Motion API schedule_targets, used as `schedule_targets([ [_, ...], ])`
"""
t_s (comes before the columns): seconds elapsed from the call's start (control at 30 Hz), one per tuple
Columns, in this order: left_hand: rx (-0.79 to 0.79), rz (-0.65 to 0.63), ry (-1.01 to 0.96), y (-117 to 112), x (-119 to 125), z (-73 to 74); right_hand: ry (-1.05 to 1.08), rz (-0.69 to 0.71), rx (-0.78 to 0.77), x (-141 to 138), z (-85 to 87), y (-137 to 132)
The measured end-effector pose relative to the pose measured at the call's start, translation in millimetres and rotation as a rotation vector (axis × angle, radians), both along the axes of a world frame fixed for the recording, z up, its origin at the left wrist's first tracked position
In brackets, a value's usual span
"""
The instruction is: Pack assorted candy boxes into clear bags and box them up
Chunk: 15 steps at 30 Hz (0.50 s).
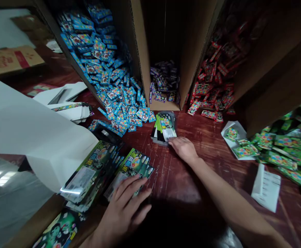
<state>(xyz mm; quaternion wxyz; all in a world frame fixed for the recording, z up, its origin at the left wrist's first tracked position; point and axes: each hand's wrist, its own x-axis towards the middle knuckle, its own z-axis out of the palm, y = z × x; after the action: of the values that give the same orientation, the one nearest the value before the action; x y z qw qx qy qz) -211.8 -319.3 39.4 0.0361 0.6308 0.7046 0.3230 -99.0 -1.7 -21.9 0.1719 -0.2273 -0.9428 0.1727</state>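
My left hand (127,203) lies palm down with its fingers spread over a stack of filled, printed black-and-green packs (137,160). Beside it, to the left, leans another stack of the same packs (96,165), glossy with a pale label. Farther forward, my right hand (184,148) has its fingers closed at the lower right corner of a small pile of flat printed plastic bags (167,125) on the dark red table (171,172). Its thumb is mostly hidden.
Open cardboard boxes spill blue sachets (114,86), purple sachets (164,79) and red sachets (212,89). Green sachets (284,148) heap at the right, near a white paper tray (239,153) and a folded paper (266,187). White sheets (23,131) stand at left.
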Motion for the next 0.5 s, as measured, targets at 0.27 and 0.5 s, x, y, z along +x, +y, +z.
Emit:
schedule_targets([
  [0.27,-0.252,0.185,-1.548,145,48,4.3,0.228,0.353,0.057,136,54.6,-100],
  [0.5,-0.510,-0.308,-1.205,158,93,-26.3,0.177,-0.189,-0.094,177,56.8,-70],
])
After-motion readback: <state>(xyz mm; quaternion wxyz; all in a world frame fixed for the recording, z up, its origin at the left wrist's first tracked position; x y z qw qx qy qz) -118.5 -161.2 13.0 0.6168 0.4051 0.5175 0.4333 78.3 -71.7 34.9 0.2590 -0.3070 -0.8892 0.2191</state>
